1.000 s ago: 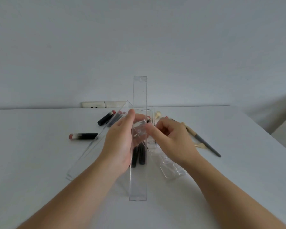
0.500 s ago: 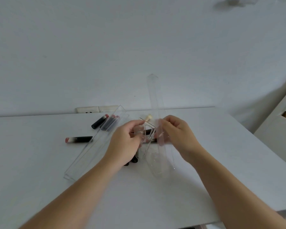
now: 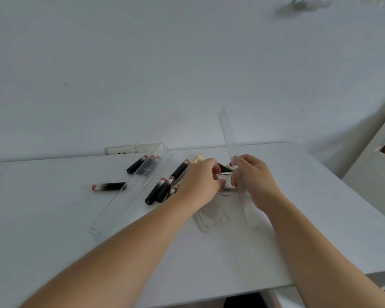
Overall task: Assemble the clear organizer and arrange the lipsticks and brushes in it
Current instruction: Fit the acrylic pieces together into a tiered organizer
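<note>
My right hand (image 3: 252, 178) grips a long clear panel (image 3: 226, 134) that stands tilted above the white table (image 3: 53, 218). My left hand (image 3: 200, 182) pinches a small clear organizer piece (image 3: 226, 183) against that panel. A clear compartment tray (image 3: 211, 218) lies on the table below my hands. A second long clear panel (image 3: 129, 190) lies flat to the left. Black lipsticks with pink caps lie scattered: one alone (image 3: 109, 186) at the left, a few (image 3: 142, 164) under the flat panel's far end, several (image 3: 162, 188) beside my left hand. A cream brush tip (image 3: 197, 157) shows behind my left hand.
A white wall socket strip (image 3: 131, 149) sits at the table's back edge. A pale cabinet (image 3: 373, 174) stands to the right of the table. The table's front edge runs close below my right forearm.
The upright clear panel moved right and tilted, its top leaning left. Both hands shifted right with it. The view turned, so the lipsticks beside my left hand now show.
</note>
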A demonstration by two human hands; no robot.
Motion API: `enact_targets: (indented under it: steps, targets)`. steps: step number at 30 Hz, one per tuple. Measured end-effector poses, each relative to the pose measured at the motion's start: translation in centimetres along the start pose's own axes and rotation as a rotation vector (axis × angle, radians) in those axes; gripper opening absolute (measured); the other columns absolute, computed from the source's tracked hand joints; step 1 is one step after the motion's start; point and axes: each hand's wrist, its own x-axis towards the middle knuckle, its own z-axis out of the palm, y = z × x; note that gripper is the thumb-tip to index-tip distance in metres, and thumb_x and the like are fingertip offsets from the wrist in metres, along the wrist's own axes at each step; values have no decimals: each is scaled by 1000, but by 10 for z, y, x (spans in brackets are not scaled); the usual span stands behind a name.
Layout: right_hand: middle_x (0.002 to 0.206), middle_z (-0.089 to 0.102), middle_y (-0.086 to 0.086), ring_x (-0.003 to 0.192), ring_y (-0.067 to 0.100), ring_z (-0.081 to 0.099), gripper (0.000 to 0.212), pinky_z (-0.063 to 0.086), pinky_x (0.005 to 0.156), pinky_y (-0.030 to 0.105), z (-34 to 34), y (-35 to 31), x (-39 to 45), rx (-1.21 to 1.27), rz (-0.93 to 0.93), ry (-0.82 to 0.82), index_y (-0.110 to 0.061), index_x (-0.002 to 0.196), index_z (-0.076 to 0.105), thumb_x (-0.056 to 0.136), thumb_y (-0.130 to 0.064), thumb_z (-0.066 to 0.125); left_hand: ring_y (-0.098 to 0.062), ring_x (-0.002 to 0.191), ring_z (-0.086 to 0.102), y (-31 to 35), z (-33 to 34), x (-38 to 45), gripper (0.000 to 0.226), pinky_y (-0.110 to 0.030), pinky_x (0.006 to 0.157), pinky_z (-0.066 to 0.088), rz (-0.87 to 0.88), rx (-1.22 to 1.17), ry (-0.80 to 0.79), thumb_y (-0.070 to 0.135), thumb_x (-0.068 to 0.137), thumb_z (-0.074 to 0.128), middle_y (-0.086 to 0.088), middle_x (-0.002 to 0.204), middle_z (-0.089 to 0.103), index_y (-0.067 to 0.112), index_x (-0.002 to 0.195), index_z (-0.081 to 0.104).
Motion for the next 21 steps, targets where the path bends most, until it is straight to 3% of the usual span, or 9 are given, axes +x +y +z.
enact_targets:
  steps: [2,4,8,11,14,17,21]
  targets:
    - [56,60,11,48,20,54,18,41,47,26,1,3,0,-50,-13,1,-15,78,66,86,-29,60,-17,104,59,-4,1,-3,30,-34,88,50,74,161,22,31,90,75,-1,115,62,17,115,67]
    - [55,62,9,49,20,54,18,41,51,28,3,6,1,-97,-20,5,-16,75,64,87,-29,58,-22,115,53,-7,-5,-11,35,-34,96,44,165,274,93,32,94,71,-1,124,59,15,124,67]
    - [54,63,9,47,21,52,20,39,51,30,5,8,3,-132,-17,3,-17,74,61,89,-28,55,-27,105,56,-18,-22,-45,17,-42,94,46,416,407,196,22,87,78,0,113,63,16,102,75]
    - [56,65,14,46,21,52,22,39,51,29,7,7,4,-181,-13,-4,-17,75,58,93,-31,55,-21,99,55,-28,-32,-68,20,-38,91,44,536,423,43,33,87,79,5,106,64,22,103,78]
    - [64,70,17,47,19,50,24,38,49,26,8,7,4,-230,-6,-1,-17,77,60,93,-34,55,-14,110,51,-29,-30,-78,40,-32,102,37,532,457,-208,53,94,63,10,118,65,26,123,71]
    - [62,70,14,52,21,52,26,42,56,33,8,9,3,-229,-8,-6,-15,79,62,93,-35,55,-14,120,47,-30,-24,-82,45,-31,108,34,523,479,-244,57,98,52,12,132,59,25,128,66]
    - [58,69,12,48,23,49,26,42,58,37,8,10,3,-226,-16,-16,-14,79,62,93,-34,54,-14,124,47,-37,-21,-86,38,-30,109,36,551,422,-236,50,100,53,11,139,58,24,122,70]
